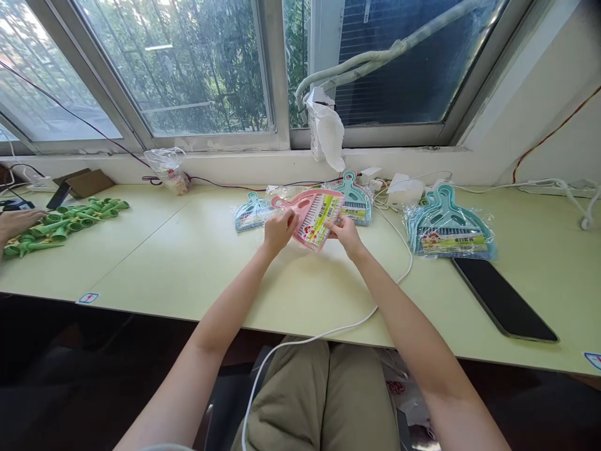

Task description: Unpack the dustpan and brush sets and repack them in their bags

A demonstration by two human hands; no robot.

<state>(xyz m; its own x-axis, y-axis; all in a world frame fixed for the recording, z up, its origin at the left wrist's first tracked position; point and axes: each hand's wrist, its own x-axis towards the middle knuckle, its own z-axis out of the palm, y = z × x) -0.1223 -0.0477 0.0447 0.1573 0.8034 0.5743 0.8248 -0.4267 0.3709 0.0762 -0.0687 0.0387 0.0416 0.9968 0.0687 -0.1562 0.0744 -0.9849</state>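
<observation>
A pink dustpan and brush set (310, 216) with a yellow-green label is held tilted above the table, its handle pointing left. My left hand (280, 232) is closed on its near edge by the handle. At the label end, my right hand (346, 235) pinches the set between thumb and fingers. Just behind it lie a teal dustpan set (351, 195) and, to the left, a light blue one (252, 213), both in clear wrapping. Further right, several teal dustpan sets (449, 228) are stacked in clear plastic.
A black phone (504, 299) lies at the right, touching the stack. A white cable (366, 316) crosses the table and drops over the front edge. At the far left, another person's hand (21, 224) rests by green plastic pieces (70, 222). A clear bag (171, 172) stands near the window.
</observation>
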